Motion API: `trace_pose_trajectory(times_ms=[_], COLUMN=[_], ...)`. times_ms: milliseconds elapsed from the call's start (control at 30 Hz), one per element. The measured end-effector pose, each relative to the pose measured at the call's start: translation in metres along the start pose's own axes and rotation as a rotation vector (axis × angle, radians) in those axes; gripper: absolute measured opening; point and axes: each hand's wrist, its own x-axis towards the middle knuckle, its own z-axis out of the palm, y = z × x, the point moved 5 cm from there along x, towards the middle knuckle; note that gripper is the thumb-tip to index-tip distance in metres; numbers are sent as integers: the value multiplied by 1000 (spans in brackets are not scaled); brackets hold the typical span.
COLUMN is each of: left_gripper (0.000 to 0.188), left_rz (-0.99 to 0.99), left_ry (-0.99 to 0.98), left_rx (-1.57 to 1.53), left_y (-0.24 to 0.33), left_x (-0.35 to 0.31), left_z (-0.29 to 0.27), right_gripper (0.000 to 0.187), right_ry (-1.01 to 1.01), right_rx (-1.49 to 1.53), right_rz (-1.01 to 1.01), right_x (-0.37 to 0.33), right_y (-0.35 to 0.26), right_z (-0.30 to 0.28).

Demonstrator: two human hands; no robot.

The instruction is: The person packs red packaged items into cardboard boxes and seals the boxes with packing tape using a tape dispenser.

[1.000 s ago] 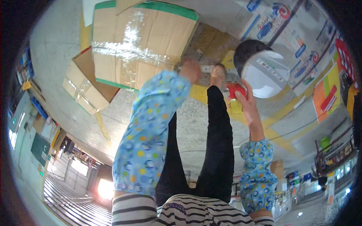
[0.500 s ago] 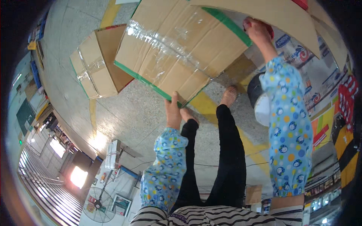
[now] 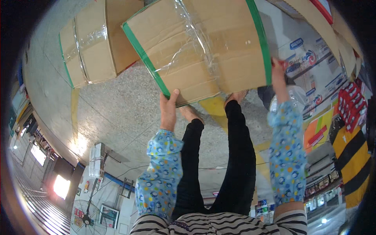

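now my left hand [image 3: 169, 112] pinches the taped box [image 3: 231, 51] by its near corner, before my feet [image 3: 191, 114]; my right hand [image 3: 278, 77] meets its right side, grip unclear, so uneven support might let it slip.

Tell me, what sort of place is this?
Most likely a warehouse or workshop floor, though I can't be certain. The signs are the big taped carton in the middle, a second taped carton to its left, and the yellow line marked on the hard floor.
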Motion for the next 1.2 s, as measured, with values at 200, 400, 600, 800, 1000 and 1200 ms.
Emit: trace_pose_trajectory(times_ms=[200, 400, 600, 800, 1000, 1200], left_gripper=[52, 66, 69, 56, 44, 56], left_rz=[7, 160, 138, 133, 561, -645], left_ry=[-104, -76, -18, 110, 397, -620], left_rx=[323, 816, 813, 702, 774, -449], left_y=[24, 33, 30, -32, -3, -10], left_x=[37, 57, 38, -11, -88, -161], left_z=[-97, -114, -113, -115, -50, 94], right_gripper=[22, 28, 23, 37, 60, 63], right_ry=[134, 225, 162, 70, -165, -585], right_rx=[183, 500, 391, 533, 422, 466], right_rz=[255, 364, 508, 322, 345, 313], right_x=[-181, -268, -266, -286, -301, -306], right_y=[15, 38, -8, -93, -184, -232], right_z=[102, 159, 67, -47, -80, -84])
